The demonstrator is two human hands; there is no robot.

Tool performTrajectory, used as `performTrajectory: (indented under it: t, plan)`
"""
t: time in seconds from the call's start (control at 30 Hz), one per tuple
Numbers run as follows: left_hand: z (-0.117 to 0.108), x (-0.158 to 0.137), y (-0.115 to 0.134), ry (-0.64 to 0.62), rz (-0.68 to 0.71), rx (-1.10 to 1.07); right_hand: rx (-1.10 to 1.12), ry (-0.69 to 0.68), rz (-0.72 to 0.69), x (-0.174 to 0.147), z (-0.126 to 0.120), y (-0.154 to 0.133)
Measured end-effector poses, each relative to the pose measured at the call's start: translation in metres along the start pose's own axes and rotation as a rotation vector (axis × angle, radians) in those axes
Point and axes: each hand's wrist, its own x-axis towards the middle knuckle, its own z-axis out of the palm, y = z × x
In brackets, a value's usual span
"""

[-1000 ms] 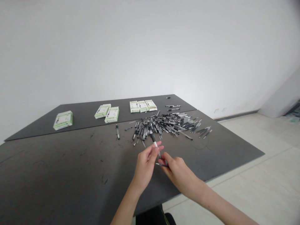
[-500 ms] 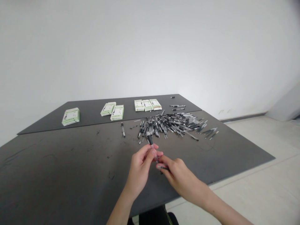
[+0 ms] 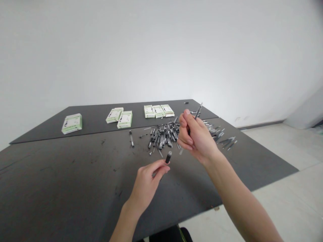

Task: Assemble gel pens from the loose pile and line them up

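Between the thumb and fingers of my left hand (image 3: 147,179), a pen barrel (image 3: 168,157) with a dark rubber grip points up and away; its lower part is hidden. My right hand (image 3: 195,136) is closed in a loose fist above the pile, holding a thin dark pen refill (image 3: 199,110) whose clear end sticks up past the knuckles. Below and behind the right hand lies a heap of pen parts (image 3: 164,136), black and clear, partly covered by that hand. My hands are apart from each other.
Green-and-white boxes (image 3: 72,123) stand at the left, with more boxes (image 3: 124,119) mid-table and a row of boxes (image 3: 158,111) at the back. One pen (image 3: 131,139) lies left of the heap. Loose refills (image 3: 232,143) lie to the right on the dark table (image 3: 63,188).
My hands were together at the pen and have separated. The right hand has risen forward and right with the refill; the left has shifted slightly down with the barrel.
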Motion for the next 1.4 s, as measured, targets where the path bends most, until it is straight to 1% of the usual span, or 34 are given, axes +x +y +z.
performTrajectory:
  t: [0.13, 0.27, 0.43, 0.53, 0.77, 1.13, 1.4]
  plan:
    - [0.000, 0.000, -0.001, 0.028, 0.015, 0.038, 0.029, -0.024, 0.003, 0.005, 0.012, 0.003]
    - [0.000, -0.001, -0.002, 0.037, 0.032, 0.062, 0.077, 0.004, -0.035, 0.004, 0.017, 0.005]
    - [0.000, -0.002, -0.002, 0.050, 0.056, 0.083, 0.088, -0.004, -0.010, 0.005, 0.022, 0.010]
    - [-0.001, -0.002, -0.003, 0.053, 0.069, 0.099, 0.072, -0.008, -0.021, 0.005, 0.024, 0.013]
    - [-0.002, -0.003, -0.007, 0.070, 0.091, 0.140, 0.002, -0.052, -0.056, 0.004, 0.025, 0.015]
    - [-0.002, -0.002, -0.009, 0.072, 0.103, 0.181, 0.009, -0.079, -0.054, 0.005, 0.025, 0.022]
    - [-0.002, -0.005, -0.010, 0.075, 0.104, 0.194, -0.021, -0.047, -0.051, 0.007, 0.021, 0.027]
